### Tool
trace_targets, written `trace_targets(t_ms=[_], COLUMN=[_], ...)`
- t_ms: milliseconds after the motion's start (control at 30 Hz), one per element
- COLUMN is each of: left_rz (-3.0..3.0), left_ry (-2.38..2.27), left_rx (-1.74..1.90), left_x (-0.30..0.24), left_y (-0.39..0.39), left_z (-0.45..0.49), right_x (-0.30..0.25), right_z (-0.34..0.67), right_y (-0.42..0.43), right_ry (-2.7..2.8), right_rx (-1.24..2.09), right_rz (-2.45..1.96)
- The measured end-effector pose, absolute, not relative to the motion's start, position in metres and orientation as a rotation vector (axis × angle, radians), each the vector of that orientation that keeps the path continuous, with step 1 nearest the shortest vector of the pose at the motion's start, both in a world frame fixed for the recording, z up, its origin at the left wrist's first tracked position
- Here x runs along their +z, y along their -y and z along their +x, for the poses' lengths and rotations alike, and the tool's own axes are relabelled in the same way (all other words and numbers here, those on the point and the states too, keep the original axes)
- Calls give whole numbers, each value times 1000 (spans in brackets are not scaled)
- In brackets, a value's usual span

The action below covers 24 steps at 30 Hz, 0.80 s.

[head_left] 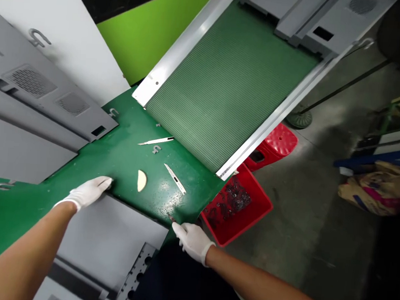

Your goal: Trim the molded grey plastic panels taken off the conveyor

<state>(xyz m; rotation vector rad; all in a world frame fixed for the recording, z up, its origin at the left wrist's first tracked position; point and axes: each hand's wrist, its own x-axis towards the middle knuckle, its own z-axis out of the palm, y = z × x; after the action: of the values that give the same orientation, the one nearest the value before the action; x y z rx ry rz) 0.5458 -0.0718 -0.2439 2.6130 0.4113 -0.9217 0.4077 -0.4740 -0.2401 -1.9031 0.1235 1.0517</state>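
My left hand (90,192), in a white glove, is closed at the upper corner of a grey plastic panel (119,229), fingertips curled over its edge. The panel lies tilted in front of my body, with a perforated strip on its right side. My right hand (195,242), also gloved, is closed beside the panel's right corner. A small, dark, thin thing pokes out past its fingertips, too blurred to name. On the green tabletop (118,149) lie a craft knife (175,179), a second craft knife (156,141), a cream half-round piece (142,180) and a small grey hook-shaped piece (156,149).
A green conveyor belt (225,88) with metal rails carries another grey panel (308,20) at its far end. More grey panels (35,97) stand at left. A red bin (250,208) of dark scraps and a red stool (281,139) are below right.
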Motion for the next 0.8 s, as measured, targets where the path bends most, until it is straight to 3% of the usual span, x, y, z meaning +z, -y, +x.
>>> trace_targets(t_ms=[333,800], left_rz=[2537,2172], left_ry=[-351,-443], left_rx=[-1113,-1030], left_x=[-243,-254], left_y=[93,61], left_z=[537,527], right_x=[-235,-257], right_z=[458,503], right_y=[397,282], right_ry=[229,515], right_rx=[1140,1372], right_rz=[-2072,-2184])
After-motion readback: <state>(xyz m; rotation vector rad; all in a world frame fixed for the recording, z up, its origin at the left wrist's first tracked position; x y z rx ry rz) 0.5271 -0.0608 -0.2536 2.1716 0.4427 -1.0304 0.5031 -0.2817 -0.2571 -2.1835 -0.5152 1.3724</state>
